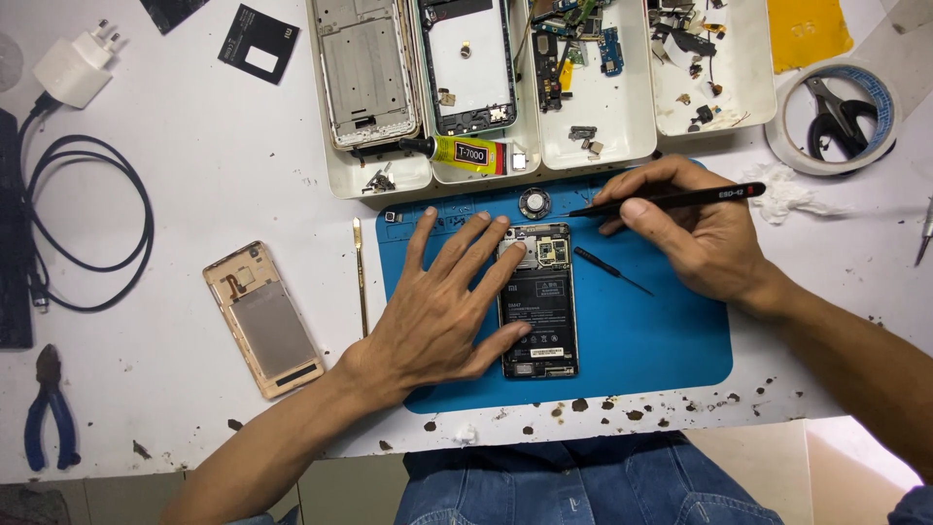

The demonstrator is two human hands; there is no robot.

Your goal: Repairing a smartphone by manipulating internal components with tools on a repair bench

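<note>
The opened black smartphone (539,301), back cover off with battery and circuit board bare, lies on the blue rubber work mat (661,340) at the middle of my white desk (194,175); my left hand (437,311) rests flat on it, fingers spread, gripping nothing. My right hand (690,228) pinches slim black tweezers (671,199), tips just above the phone's top edge. The gold back cover (264,319) lies off to the left, so I judge disassembly well begun, the board unremoved.
</note>
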